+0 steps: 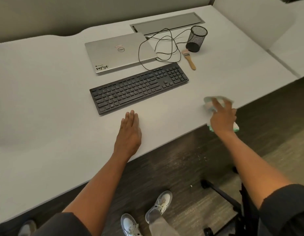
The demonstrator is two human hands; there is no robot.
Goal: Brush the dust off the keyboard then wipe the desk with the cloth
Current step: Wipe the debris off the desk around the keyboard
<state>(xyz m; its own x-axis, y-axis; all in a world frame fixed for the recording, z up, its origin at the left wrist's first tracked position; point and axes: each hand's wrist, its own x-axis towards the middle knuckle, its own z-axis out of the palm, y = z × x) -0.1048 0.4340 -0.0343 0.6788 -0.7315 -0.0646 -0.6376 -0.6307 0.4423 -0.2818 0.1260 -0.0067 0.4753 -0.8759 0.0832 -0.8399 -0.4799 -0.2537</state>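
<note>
we take the black keyboard (139, 87) as our landmark; it lies slanted on the white desk (37, 99), its cable (158, 48) looping away behind it toward the grey hatch (166, 23) set in the desk top. just in front of the keyboard's near edge our left hand (130, 132) lies flat on the desk, fingers straight and together, holding nothing. to the right of the keyboard, at the desk's front edge, our right hand (223, 116) rests on the pale green and white cloth (210, 103), fingers spread over it; the cloth is bunched under the palm, part of it hanging off the desk edge, and motion blur keeps us from telling whether the fingers curl round it or only press it down. behind the keyboard's right end lies the brush (189, 59), wooden handle toward us, untouched and well apart from both hands, with the black mesh pen cup (196, 39) just beyond it. behind the keyboard's left half sits a closed silver laptop (120, 51). below the desk edge we see our shoes (158, 206) and a chair base (224, 198) on dark floor
</note>
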